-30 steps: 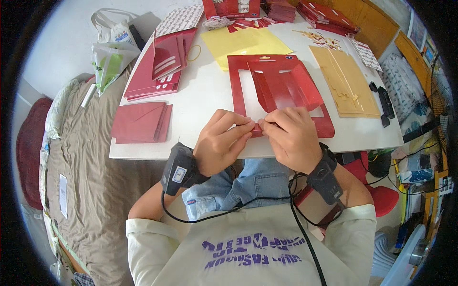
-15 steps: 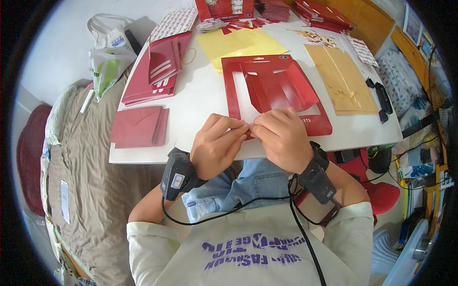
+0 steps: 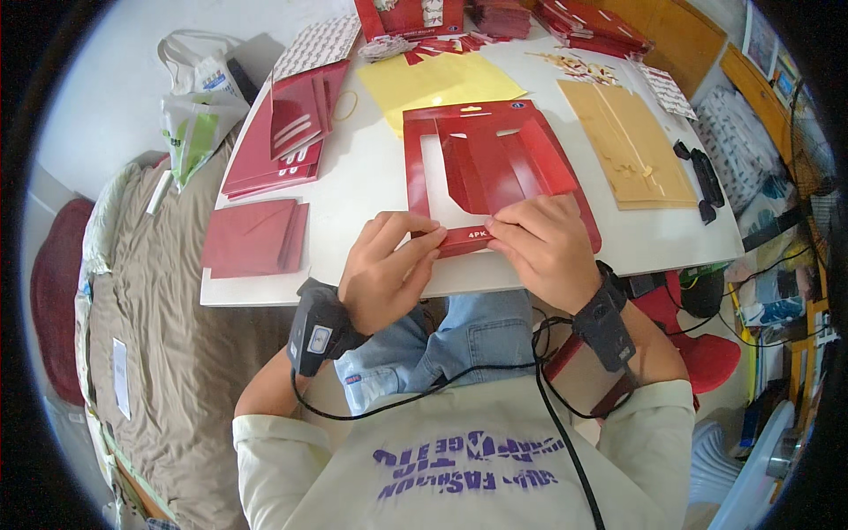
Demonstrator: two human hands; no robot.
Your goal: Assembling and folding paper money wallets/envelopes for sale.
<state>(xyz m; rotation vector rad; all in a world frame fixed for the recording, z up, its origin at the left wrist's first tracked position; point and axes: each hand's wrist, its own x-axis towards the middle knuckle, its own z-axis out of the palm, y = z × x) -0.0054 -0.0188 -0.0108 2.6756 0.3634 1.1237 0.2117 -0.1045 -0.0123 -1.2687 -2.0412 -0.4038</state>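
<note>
Item: red window carton (image 3: 486, 177), one, of thin card with cut-out openings and raised inner panels. Placed on the white table (image 3: 349, 190) directly before the person, far edge overlapping the yellow sheet (image 3: 437, 82).

Left hand (image 3: 387, 269): at the near left corner of the carton, thumb and forefinger closed on its near edge. Right hand (image 3: 549, 252): farther right along the same edge, fingertips closed on the card beside the opening; the other fingers bent over the carton. The two sets of fingertips stand apart, pale print on the edge between them.

Wrists: one black strapped device (image 3: 320, 329) on the left, a second black device (image 3: 606, 329) on the right.

Left of carton: maroon envelopes (image 3: 252, 237), a small overlapping pile near the table's front edge; beyond them, stacked dark red cards (image 3: 276, 170) with pale slots; a tan rubber band (image 3: 345, 105); patterned white sheets (image 3: 318, 44) at the table's far left.

Right of carton: tan card sheets (image 3: 627, 146), with a black strap-like object (image 3: 704, 181) alongside.

Far side: an upright red display box (image 3: 411, 18), loose red strips (image 3: 450, 44), small pale scraps (image 3: 579, 66), stacked red cartons (image 3: 592, 28).
</note>
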